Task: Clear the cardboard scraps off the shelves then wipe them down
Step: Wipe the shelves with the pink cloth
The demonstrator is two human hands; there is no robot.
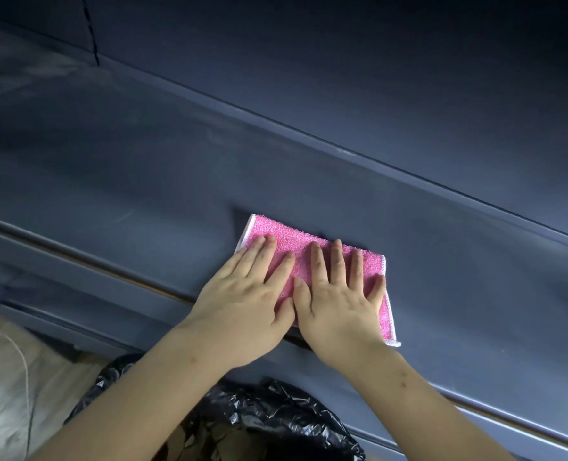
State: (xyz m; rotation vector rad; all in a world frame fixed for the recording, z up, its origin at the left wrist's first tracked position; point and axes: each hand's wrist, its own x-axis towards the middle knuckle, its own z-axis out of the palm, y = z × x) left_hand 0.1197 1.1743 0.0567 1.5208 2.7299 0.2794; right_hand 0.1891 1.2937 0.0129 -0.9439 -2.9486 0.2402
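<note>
Both my arms reach forward, bare along their whole visible length. My left forearm comes in from the lower left and my right forearm from the lower right, drawing together so the hands lie side by side. My left hand lies palm down, its fingers straight, close together and pointing away from me. My right hand is palm down too, fingers straight and fanned apart, the little finger splayed out to the right. My thumbs meet between the hands, touching along their sides. Both wrists are level and both hands flat.
</note>
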